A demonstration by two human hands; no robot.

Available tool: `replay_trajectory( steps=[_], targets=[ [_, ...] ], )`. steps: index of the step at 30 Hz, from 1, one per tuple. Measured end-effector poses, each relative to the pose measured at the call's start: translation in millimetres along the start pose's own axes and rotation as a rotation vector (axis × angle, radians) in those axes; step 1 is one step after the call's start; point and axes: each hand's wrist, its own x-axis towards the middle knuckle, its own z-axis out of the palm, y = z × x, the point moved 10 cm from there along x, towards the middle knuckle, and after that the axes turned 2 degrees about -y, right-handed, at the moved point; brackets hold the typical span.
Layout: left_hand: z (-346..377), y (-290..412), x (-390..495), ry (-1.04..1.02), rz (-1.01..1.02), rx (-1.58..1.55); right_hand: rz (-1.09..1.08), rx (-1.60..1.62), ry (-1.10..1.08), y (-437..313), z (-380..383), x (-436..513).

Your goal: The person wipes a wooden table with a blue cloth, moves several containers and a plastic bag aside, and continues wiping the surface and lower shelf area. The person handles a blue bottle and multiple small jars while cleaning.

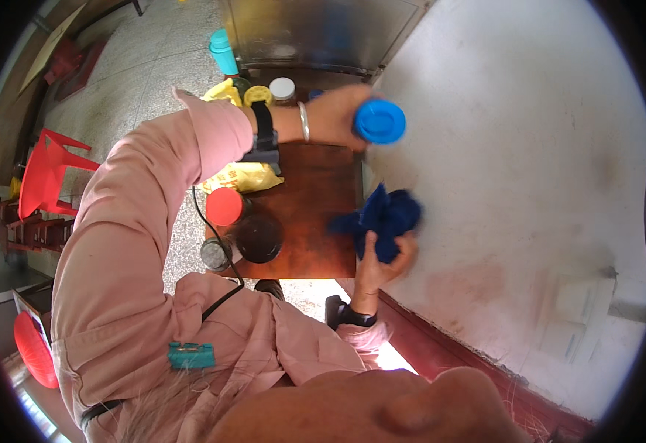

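My left hand [337, 113] reaches across the far part of a brown wooden table [314, 216]. It grips a round container with a bright blue lid [380, 122]; the lid faces up and hides the body below. Nearer to me, my right hand [381, 270] pinches a bunched dark blue cloth [399, 213] between thumb and fingers. Part of the cloth hangs over the table's right edge by the wall, and it is blurred. The cloth and the container are apart.
On the table's left side stand a red-lidded jar [224, 206], a dark round container [258, 238], a small jar [215, 255] and a yellow plastic bag [251, 176]. A white-lidded jar [282, 88] and a turquoise bottle [223, 52] are farther off. A black cable [229, 260] crosses nearby; a wall [494, 166] borders the right.
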Motion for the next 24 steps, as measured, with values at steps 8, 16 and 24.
replay_trajectory(
  steps=[8,16,24],
  targets=[
    [48.9,50.9,-44.1,-0.359,-0.300,-0.350,-0.164,-0.157,-0.060,-119.1,46.4,97.3],
    [9.6,120.2,-42.1,-0.269,0.065,0.037,0.436,0.652,-0.178,-61.0,39.7,101.6],
    [-50.4,163.9,-39.0,0.232,0.162,-0.270,0.266,1.137,-0.165,-88.2,25.5,78.9]
  ],
)
